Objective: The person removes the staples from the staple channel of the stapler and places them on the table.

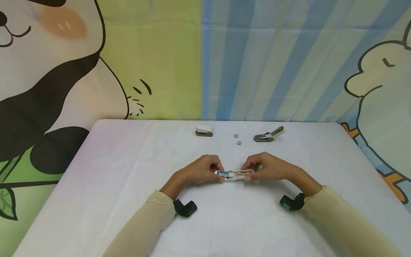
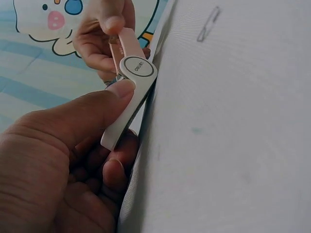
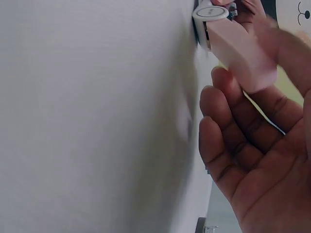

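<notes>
Near the middle of the table, a small stapler (image 1: pixel 233 175) is swung open, nearly flat, between both hands. My left hand (image 1: pixel 203 169) pinches its white arm (image 2: pixel 127 108) between thumb and fingers. At the other end, my right hand (image 1: pixel 272 166) grips the pink arm (image 3: pixel 238 53), with the thumb on one side and the lower fingers loosely bent beneath. A round white hinge cap (image 2: pixel 138 67) with lettering joins the two arms. In the head view the stapler's inside faces up, showing a bluish strip at the left; fingertips hide both ends.
A closed white-and-olive stapler (image 1: pixel 204 131) stands farther back on the white table (image 1: pixel 106 200). To its right are two small grey blocks (image 1: pixel 236 135), then an olive stapler (image 1: pixel 264 137) with its arm raised. Black cameras (image 1: pixel 185 208) sit at both wrists. A cartoon-printed cloth (image 1: pixel 167 53) hangs behind.
</notes>
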The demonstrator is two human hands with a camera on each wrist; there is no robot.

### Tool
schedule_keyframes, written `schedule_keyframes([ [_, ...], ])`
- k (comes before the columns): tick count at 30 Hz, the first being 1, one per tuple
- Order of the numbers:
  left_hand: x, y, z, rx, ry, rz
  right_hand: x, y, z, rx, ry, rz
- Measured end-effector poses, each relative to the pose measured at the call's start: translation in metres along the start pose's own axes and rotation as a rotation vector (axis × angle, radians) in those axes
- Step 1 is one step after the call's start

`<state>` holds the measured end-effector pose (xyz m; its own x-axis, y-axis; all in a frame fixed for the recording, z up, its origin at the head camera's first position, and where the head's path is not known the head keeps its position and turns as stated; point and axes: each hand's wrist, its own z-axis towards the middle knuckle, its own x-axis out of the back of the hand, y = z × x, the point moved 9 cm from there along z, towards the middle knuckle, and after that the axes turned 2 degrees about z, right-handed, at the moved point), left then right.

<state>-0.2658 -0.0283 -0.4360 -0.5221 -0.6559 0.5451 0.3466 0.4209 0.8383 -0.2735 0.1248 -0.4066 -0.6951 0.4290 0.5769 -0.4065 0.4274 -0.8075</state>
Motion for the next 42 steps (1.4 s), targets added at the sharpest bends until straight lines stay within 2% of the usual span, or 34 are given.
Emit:
schedule_keyframes([
  [4,0.001,0.001,-0.001,0.006,-0.012,-0.001,-0.001,-0.004,-0.001,0.027,0.032,-0.029],
  [9,0.001,0.003,-0.001,0.013,-0.014,0.015,0.0,-0.014,-0.005,0.119,0.076,-0.12],
  [15,-0.004,0.008,-0.001,-0.008,-0.038,0.044,-0.003,-0.023,-0.011,0.212,0.077,-0.193],
  [20,-0.006,0.011,0.0,-0.016,-0.04,0.078,-0.003,-0.027,-0.013,0.223,0.059,-0.236],
  [23,-0.007,0.017,0.003,-0.059,-0.034,0.134,0.0,-0.029,-0.014,0.215,0.055,-0.274],
  [27,-0.012,0.028,0.013,-0.138,-0.026,0.205,0.008,-0.026,-0.021,0.171,0.061,-0.314],
  [30,-0.017,0.034,0.025,-0.171,-0.022,0.22,0.017,-0.022,-0.03,0.135,0.055,-0.322],
  [37,-0.03,0.041,0.054,-0.16,-0.002,0.249,0.037,-0.007,-0.047,0.106,0.068,-0.338],
  [42,-0.03,0.045,0.075,-0.183,0.094,0.247,0.061,0.007,-0.052,0.015,0.12,-0.392],
])
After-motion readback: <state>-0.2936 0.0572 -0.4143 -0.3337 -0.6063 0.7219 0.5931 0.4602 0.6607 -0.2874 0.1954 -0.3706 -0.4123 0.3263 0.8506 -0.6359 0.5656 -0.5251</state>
